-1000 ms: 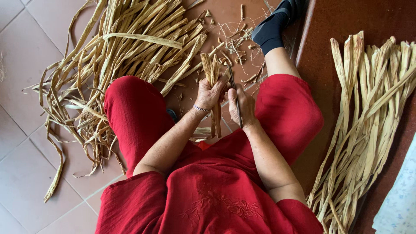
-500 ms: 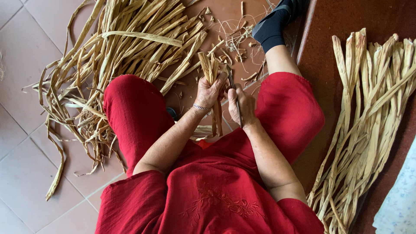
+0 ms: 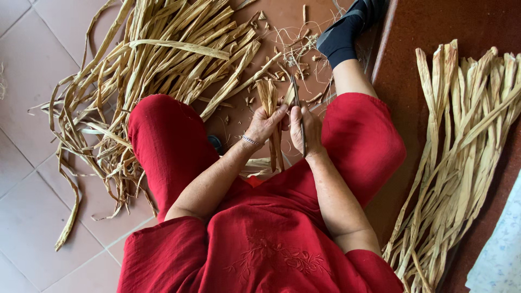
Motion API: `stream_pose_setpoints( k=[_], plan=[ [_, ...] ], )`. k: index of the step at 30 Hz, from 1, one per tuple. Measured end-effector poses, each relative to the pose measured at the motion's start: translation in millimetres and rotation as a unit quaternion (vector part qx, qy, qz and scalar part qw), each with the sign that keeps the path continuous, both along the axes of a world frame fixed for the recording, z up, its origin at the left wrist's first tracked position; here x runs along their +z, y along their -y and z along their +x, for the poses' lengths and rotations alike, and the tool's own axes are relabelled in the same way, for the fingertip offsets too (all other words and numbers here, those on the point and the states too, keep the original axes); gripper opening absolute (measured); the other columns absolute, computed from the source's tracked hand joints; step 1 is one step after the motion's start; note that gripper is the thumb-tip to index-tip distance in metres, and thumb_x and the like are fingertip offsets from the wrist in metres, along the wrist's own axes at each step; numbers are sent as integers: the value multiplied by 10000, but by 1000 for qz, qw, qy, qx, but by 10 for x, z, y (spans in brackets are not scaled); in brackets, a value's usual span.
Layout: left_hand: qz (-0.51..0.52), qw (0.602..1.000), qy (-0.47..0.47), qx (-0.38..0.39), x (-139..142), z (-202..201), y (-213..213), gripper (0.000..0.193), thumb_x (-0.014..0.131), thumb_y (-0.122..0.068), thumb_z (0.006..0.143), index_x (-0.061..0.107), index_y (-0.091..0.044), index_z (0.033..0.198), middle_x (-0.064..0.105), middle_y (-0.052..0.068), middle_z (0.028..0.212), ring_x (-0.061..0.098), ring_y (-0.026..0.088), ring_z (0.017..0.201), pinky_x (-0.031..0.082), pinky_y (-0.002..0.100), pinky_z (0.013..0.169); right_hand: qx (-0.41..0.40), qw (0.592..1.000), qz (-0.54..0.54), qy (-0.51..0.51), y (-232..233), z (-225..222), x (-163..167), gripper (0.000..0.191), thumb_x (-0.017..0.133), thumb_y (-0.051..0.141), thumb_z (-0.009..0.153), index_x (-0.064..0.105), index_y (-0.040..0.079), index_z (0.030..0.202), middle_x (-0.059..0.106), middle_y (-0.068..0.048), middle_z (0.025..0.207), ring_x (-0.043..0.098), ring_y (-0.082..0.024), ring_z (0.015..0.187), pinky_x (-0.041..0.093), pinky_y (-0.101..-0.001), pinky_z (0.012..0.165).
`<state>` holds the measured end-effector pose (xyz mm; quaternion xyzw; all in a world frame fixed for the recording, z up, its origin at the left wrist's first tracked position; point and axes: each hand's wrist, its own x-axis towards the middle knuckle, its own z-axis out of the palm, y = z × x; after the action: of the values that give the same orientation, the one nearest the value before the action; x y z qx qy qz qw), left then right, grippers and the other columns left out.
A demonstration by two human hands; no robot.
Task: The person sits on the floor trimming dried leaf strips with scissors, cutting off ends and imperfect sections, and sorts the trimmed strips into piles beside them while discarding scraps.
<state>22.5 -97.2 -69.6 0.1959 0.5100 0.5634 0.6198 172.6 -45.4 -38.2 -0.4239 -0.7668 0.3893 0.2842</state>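
Tiles (image 3: 32,65) of pale pinkish clay cover the floor on the left side of the frame, with thin grout lines running diagonally; toward the upper middle the floor turns a darker reddish brown. Along the right side we see a dark maroon mat (image 3: 434,27) with a raised edge, and in the lower right corner a pale blue patterned cloth (image 3: 502,244). We see no packages, labels or signs.

Our left hand (image 3: 264,123) is closed around a small bundle of dried leaf strips (image 3: 269,97), held upright at the centre of the frame between our knees, its upper ends fanning out above the fist and its lower ends hanging down below it. A thin bracelet (image 3: 251,140) circles that wrist. Our right hand (image 3: 305,127) is just beside it, fingers wrapped around a slim dark blade (image 3: 296,95) whose tip rises beside the top of the bundle; we cannot tell whether the tip touches the strips.

A big loose heap of straw-coloured strips (image 3: 163,59) spreads over the upper left, flat, fibrous and curling at the ends, some trailing down the left side. Small cut scraps (image 3: 304,51) and fine fibres lie scattered in the upper middle. A neater sheaf of long strips (image 3: 467,146) lies along the right side on the mat. Our red trousers (image 3: 163,141) look soft and matte, and a black sock (image 3: 342,35) covers the foot at the top.
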Motion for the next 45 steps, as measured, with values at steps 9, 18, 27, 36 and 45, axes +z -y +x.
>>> stream_pose_setpoints(
  k=[9,18,27,36,45],
  plan=[
    [-66,979,-111,158,-214,-541,-90,331,749,-238,954,628,-98,1229,678,-6,917,632,78,727,570,269,621,-123,944,-231,-203,-144,71,-218,560,409,558,1166,653,60,1092,436,31,741,404,-78,623,340,-270,544],
    [-382,818,-397,163,-400,-1448,-437,215,685,-169,892,786,-182,1081,739,47,838,770,205,779,630,407,721,-112,918,-333,-186,-273,21,-69,604,377,610,1069,625,61,1118,450,49,669,393,-32,503,327,-200,436],
    [-398,697,-591,-81,-524,-1466,-293,154,731,-146,894,759,-126,1044,573,177,1269,691,380,963,574,463,825,-81,929,-332,-143,-282,-78,-81,546,396,537,1100,620,43,1163,487,41,687,432,-37,532,380,-204,467],
    [-358,779,-499,-130,-494,-1296,-499,256,716,-334,1013,740,-95,925,715,108,849,686,181,712,577,364,645,-63,937,-321,-119,-260,-79,-81,518,402,516,1097,642,61,1161,504,43,664,464,-42,514,374,-210,449],
    [-2,996,-84,20,-54,-300,-287,107,741,-192,1008,748,-87,988,622,14,637,532,66,478,379,249,394,-42,951,-274,-137,-326,29,-283,560,439,560,1103,656,54,1207,539,21,731,509,-76,615,416,-256,534]
  ],
)
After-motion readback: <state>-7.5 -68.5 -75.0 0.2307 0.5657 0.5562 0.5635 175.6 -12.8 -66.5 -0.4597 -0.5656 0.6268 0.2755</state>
